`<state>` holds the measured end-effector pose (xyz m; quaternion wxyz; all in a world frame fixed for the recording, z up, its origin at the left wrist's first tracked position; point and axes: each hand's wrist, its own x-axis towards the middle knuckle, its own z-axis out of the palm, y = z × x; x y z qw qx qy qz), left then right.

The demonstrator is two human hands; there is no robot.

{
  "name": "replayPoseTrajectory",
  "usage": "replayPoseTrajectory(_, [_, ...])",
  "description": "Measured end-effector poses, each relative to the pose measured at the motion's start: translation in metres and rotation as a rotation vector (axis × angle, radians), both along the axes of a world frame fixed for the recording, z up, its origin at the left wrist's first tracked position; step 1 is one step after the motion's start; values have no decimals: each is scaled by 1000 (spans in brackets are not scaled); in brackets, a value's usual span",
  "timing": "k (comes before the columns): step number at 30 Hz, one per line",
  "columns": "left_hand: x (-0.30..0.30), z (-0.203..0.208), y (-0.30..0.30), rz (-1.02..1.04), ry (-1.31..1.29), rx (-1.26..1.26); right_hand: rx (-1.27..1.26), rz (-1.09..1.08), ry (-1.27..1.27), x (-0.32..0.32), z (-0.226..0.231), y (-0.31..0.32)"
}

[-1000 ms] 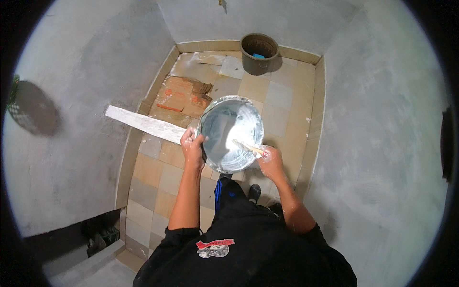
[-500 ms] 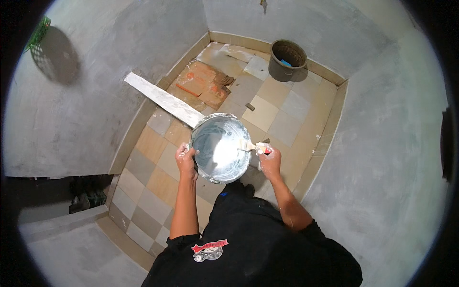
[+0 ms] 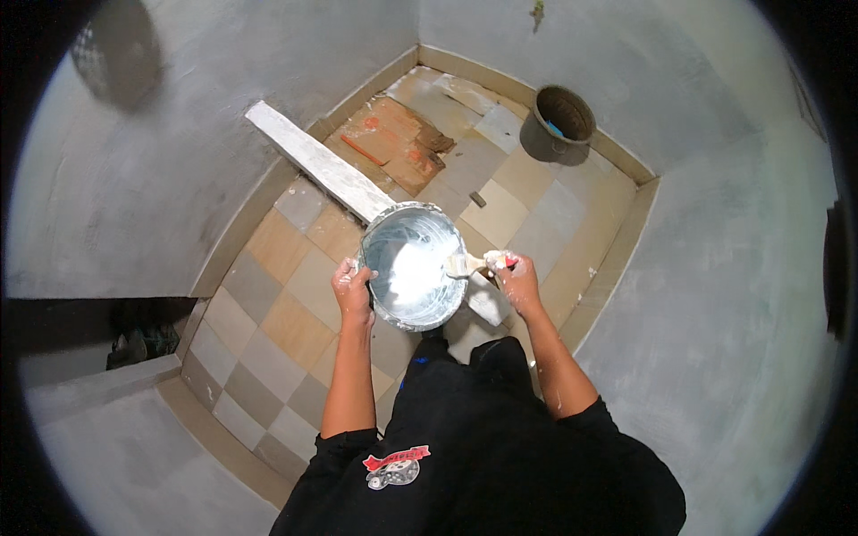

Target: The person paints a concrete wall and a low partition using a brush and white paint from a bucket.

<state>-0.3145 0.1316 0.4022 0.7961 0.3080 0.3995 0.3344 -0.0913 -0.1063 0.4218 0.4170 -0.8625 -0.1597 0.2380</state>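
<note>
In front of me is a round bucket (image 3: 391, 304) with white paint (image 3: 416, 275) in it and smears up its inner wall. My left hand (image 3: 353, 284) grips its left rim, thumb over the edge. A flat paintbrush (image 3: 466, 265) is held in my right hand (image 3: 516, 279), fingers wrapped round its handle, which shows some red at the end. The brush's pale bristles reach over the bucket's right rim to its inner side. White paint spots mark both hands.
A long white-splashed plank (image 3: 317, 165) slants from the left wall to behind the bucket. Brown cardboard (image 3: 389, 138) lies on the tiled floor (image 3: 255, 326). A dark bucket (image 3: 556, 125) with something blue inside stands in the far corner. A small dark block (image 3: 477, 199) lies on the tiles.
My view has shifted, and more of the plank's right end shows beside the bucket. The brush has moved slightly at the bucket's right rim. Both hands keep their grips.
</note>
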Motion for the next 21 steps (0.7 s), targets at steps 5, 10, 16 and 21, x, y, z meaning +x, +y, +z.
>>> replayPoseTrajectory(5, [2,-15,-1,21,50,-14,35,-16,-154,-9,2,17])
replayPoseTrajectory(10, [9,-10,0,14,150,8,17,-19,-101,-2,-8,22])
replayPoseTrajectory(16, [7,-16,-1,24,164,-5,-163,192,37,-1,2,44])
replayPoseTrajectory(21, [11,-16,-9,99,227,-17,-65,87,-131,24,-48,47])
